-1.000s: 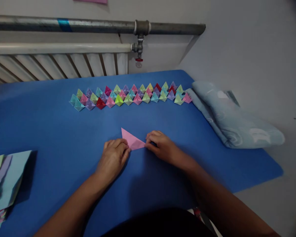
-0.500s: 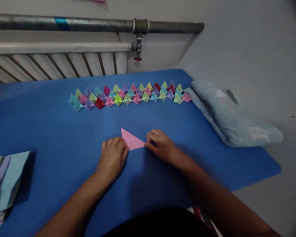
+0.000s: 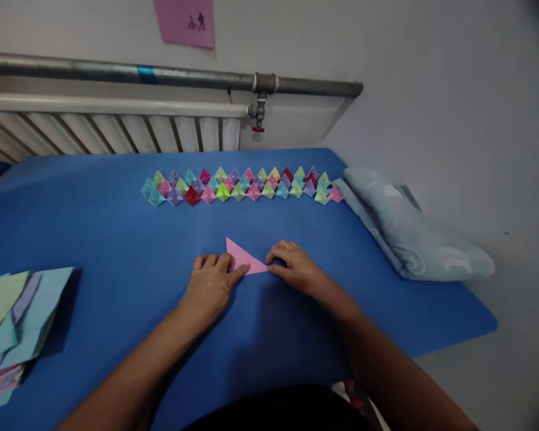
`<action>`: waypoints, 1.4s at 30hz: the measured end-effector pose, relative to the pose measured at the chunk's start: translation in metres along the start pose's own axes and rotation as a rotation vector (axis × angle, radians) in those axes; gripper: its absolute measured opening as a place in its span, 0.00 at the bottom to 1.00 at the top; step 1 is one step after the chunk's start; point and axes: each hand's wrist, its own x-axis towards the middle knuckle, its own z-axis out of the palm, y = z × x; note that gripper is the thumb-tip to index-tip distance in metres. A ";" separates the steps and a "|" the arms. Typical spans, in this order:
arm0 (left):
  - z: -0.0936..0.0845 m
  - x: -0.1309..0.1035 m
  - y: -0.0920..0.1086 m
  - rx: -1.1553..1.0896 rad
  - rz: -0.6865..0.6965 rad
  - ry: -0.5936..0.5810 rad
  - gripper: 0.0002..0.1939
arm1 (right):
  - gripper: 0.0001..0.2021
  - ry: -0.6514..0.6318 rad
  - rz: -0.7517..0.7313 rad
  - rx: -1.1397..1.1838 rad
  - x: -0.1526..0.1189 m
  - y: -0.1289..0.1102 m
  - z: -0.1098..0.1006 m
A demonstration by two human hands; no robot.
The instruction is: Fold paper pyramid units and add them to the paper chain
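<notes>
A pink paper folded into a triangle [image 3: 242, 258] lies on the blue table surface [image 3: 130, 257], one point facing away from me. My left hand [image 3: 211, 278] rests over its left part, with the thumb stretched along the lower edge and the other fingers bent on the paper; some of the left corner is hidden beneath them. At the right corner, my right hand [image 3: 291, 263] pinches the tip between thumb and forefinger.
Rows of folded colored paper pieces [image 3: 238, 190] stand farther back. Loose colored sheets [image 3: 40, 305] are stacked at the left. A folded light-blue cloth [image 3: 413, 233] lies at the right, by the wall. A radiator [image 3: 139, 133] and pipe [image 3: 197, 78] run behind the table.
The view has tilted up, showing more of the pink note on the wall. My left thumb has moved out to the right along the triangle's lower edge. My right hand keeps its pinch.
</notes>
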 end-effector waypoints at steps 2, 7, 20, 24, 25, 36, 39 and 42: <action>-0.003 -0.005 0.003 0.029 -0.023 -0.001 0.26 | 0.04 -0.004 0.016 -0.026 0.000 -0.004 -0.001; 0.000 -0.014 0.010 0.011 -0.069 0.060 0.24 | 0.10 -0.024 0.030 -0.154 0.006 -0.027 0.002; 0.009 -0.008 -0.004 -0.316 -0.087 0.202 0.14 | 0.03 -0.098 0.193 0.192 0.039 -0.037 0.009; 0.012 -0.004 -0.009 -0.691 -0.257 0.344 0.11 | 0.04 -0.016 0.151 0.365 0.036 -0.035 0.010; 0.012 -0.003 -0.010 -0.819 -0.329 0.368 0.12 | 0.04 0.006 0.159 0.443 0.035 -0.035 0.011; -0.007 0.001 -0.014 -1.683 -0.589 0.273 0.15 | 0.10 0.128 0.161 0.858 0.029 -0.049 0.015; -0.008 0.001 -0.017 -1.849 -0.592 0.231 0.16 | 0.10 0.322 0.085 0.908 0.025 -0.053 0.008; -0.007 0.000 -0.018 -1.956 -0.553 0.196 0.15 | 0.10 0.405 0.045 0.923 0.020 -0.055 0.005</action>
